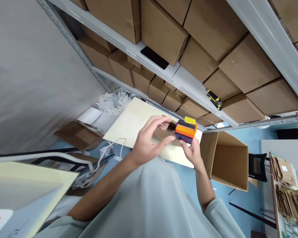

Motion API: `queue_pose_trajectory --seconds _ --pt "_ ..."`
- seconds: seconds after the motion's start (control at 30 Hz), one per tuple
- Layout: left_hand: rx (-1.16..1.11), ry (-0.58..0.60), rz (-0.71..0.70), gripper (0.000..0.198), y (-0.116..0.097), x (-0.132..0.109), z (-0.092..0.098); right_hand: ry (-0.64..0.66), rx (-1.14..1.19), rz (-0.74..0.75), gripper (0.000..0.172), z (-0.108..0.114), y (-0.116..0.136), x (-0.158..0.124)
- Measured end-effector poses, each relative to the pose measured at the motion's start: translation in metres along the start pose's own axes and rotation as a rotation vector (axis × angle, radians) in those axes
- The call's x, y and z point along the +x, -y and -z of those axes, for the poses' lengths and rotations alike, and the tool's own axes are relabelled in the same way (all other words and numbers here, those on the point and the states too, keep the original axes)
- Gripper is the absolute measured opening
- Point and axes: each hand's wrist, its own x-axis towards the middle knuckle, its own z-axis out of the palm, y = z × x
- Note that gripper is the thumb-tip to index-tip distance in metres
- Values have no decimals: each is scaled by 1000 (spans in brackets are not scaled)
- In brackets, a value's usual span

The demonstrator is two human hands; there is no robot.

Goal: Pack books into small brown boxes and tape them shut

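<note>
My right hand [193, 150] is wrapped round the lower end of a small purple and orange box [185, 131] with a yellow tab at its top. To the left of it, my left hand [151, 140] is raised with its fingers apart and the thumb pointing toward the box, holding nothing. Beneath both hands, a brown cardboard piece [161, 134] lies on a pale yellow tabletop [125, 124], partly hidden by my left hand.
Shelves of cardboard boxes [161, 29] rise in front, with a black flat object [154, 57] and yellow-black cutters [214, 99] on one ledge. An open carton [229, 160] stands at the right, another [78, 135] at the left. Folded cardboard [285, 170] lies far right.
</note>
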Motion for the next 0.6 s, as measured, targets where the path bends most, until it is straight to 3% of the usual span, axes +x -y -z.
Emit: queue_pose_trajectory --seconds 0.13,0.27,0.6 --pt "89 -8 -75 38 -20 19 20 53 -273 248 10 19 1 -6" --pt "168 113 -160 20 -30 27 30 83 -426 413 5 30 3 -8" --pt "144 214 -205 6 -26 13 44 139 -593 469 9 41 13 -15"
